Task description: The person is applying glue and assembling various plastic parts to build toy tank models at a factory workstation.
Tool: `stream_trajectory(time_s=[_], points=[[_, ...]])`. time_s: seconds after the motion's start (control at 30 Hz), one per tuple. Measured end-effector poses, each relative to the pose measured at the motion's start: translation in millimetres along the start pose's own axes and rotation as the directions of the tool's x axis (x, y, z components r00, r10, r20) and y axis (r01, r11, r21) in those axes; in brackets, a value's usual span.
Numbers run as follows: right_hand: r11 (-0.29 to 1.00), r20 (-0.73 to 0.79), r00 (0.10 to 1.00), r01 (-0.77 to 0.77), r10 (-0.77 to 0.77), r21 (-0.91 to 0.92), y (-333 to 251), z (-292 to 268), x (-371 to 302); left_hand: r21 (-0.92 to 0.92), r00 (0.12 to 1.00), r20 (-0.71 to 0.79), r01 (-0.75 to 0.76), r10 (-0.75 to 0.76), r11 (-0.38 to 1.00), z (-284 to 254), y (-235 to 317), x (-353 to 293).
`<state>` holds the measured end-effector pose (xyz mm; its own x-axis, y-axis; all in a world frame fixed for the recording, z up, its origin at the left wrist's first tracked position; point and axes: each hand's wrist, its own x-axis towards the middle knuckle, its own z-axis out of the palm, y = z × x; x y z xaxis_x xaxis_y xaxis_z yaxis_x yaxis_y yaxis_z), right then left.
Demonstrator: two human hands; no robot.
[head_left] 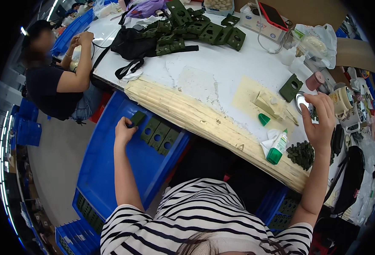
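Note:
My left hand is closed on the edge of a flat dark green plate over the blue tray. Beside it in the tray, several matching green plates with round holes lie in a row. On the right, my right hand is raised over the table beside a round silver tin. Its thumb and fingers are apart, and I see nothing held. Another green plate with a hole lies just beyond, next to a dusty-pink spool.
A green glue bottle stands near small dark green pieces. Green plates are heaped at the back by a black bag. Mugs stand far right. At left sits another person. Pale edging lines the table.

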<state>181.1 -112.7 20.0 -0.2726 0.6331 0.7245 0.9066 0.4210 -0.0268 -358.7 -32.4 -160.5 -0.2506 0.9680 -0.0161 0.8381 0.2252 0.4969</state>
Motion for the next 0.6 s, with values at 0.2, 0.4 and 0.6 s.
stream_trajectory(time_s=[0.2, 0.4, 0.6], points=[[1.0, -0.013, 1.0, 0.019, -0.019, -0.001, 4, -2, 1, -0.107, 0.984, 0.18, 0.009, 0.01, 0.994, 11, 11, 1], [0.999, -0.041, 0.999, 0.036, -0.035, 0.014, 1, -3, 1, 0.233, 0.873, -0.217, -0.388, 0.437, 0.892, -12, 57, -24], [0.999, -0.014, 0.999, 0.039, -0.039, 0.007, -1, -2, 0, -0.097, 0.544, -0.43, -0.821, 0.72, 0.563, -42, 246, -26]])
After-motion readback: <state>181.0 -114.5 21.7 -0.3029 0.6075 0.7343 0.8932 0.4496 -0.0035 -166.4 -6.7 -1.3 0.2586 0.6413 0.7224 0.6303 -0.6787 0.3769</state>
